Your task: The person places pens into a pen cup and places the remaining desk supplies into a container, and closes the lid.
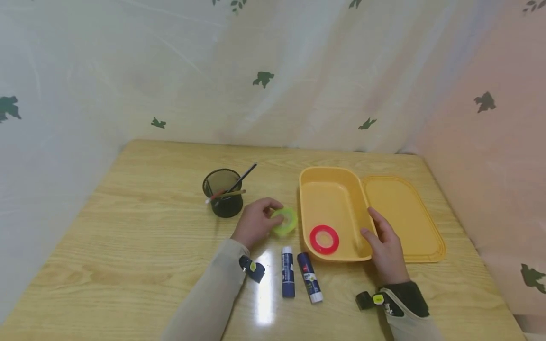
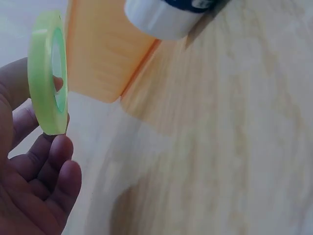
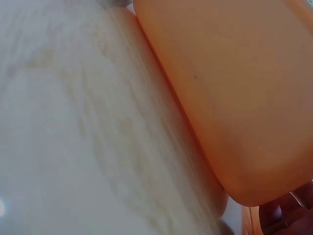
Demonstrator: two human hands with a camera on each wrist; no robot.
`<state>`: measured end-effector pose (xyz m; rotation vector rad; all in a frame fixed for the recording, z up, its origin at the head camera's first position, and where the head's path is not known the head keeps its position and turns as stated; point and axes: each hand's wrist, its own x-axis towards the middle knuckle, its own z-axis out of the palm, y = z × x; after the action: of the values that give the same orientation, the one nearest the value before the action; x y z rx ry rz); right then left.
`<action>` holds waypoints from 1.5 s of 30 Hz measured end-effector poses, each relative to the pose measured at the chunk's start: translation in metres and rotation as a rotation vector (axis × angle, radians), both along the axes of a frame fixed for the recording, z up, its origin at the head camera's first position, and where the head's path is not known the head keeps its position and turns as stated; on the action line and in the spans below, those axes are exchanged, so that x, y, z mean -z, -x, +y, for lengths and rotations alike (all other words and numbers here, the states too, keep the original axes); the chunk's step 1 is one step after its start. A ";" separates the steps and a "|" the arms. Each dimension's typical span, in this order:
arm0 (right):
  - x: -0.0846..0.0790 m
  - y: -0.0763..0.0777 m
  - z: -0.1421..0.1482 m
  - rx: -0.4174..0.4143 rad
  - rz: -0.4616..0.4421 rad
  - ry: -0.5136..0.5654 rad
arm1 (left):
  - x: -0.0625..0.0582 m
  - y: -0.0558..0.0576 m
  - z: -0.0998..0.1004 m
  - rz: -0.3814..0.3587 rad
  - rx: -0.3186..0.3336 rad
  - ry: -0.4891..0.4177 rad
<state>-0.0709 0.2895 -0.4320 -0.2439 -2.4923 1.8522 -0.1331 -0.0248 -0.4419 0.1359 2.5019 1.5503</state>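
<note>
My left hand (image 1: pixel 256 220) pinches a yellow-green roll of tape (image 1: pixel 293 222) just left of the yellow plastic box (image 1: pixel 326 201). In the left wrist view the tape roll (image 2: pixel 39 83) stands on edge between thumb and fingers, a fingertip showing through its hole. A red roll of tape (image 1: pixel 313 240) lies flat in the box's near end. My right hand (image 1: pixel 388 246) grips the box's right wall, thumb on the inner side. From the right wrist, the box's outer wall (image 3: pixel 234 98) fills much of the view, with fingers (image 3: pixel 281 215) at its lower corner.
Two glue sticks, one (image 1: pixel 287 272) upright in line with my view and one (image 1: pixel 310 279) slanted, lie before the box. A black mesh pen cup (image 1: pixel 227 206) with several pens stands left. The yellow lid (image 1: pixel 403 218) lies right of the box.
</note>
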 end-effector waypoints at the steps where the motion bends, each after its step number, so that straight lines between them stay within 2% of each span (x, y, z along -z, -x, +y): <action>1: 0.000 0.000 0.000 0.000 -0.004 0.003 | -0.001 0.000 0.000 0.004 -0.002 -0.008; 14: 0.000 -0.002 -0.001 0.006 0.003 -0.021 | -0.012 -0.001 0.002 0.085 0.008 -0.020; 25: -0.001 -0.002 0.000 -0.017 0.022 -0.004 | -0.016 -0.004 0.009 0.087 0.047 -0.003; 35: 0.001 0.001 0.002 -0.023 0.030 0.008 | -0.030 -0.011 0.017 0.100 0.071 -0.023; 42: 0.000 -0.004 0.002 -0.025 0.023 -0.020 | -0.034 -0.020 0.031 0.121 0.161 -0.022; 45: 0.000 -0.003 0.002 -0.026 0.029 -0.015 | -0.035 -0.020 0.035 0.125 0.171 -0.019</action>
<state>-0.0676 0.2911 -0.4325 -0.1840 -2.5006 1.8321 -0.1126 0.0102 -0.4065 0.4507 2.4926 1.5407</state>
